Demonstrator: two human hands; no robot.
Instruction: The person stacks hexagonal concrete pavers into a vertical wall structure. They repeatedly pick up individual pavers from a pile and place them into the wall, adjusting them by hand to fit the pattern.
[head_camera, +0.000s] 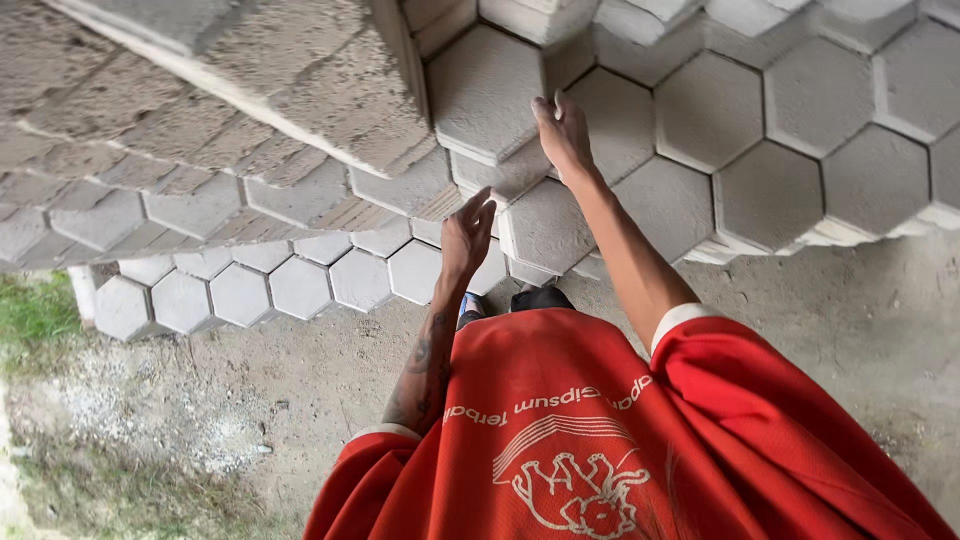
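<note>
Reaching into the stack of grey hexagonal paving blocks (760, 110), the person has both hands on one block. The right hand (563, 132) lies at the far edge of a hexagonal block (487, 92) near the middle of the view, fingers curled over its upper rim. The left hand (466, 236) sits lower and nearer, its fingers pressed together against the edge of the block below (548, 228); whether it grips or merely steadies, I cannot tell. Neither hand closes fully around anything, both rest open on concrete faces.

Several risks seem likely. The blocks stand on edge in leaning rows, so pulling one out could loosen its neighbours and let them slide toward the person's feet, where a dark shoe (540, 298) shows just beneath the stack. A large tilted slab of blocks (250, 70) overhangs at the far left, and it looks as if disturbing the row under it could bring it down. The edges appear rough, so bare fingers could be pinched between two blocks or scraped. The sandy ground (300, 370) nearby, with grass (35, 310) at the left, may give poor footing under a heavy load.
</note>
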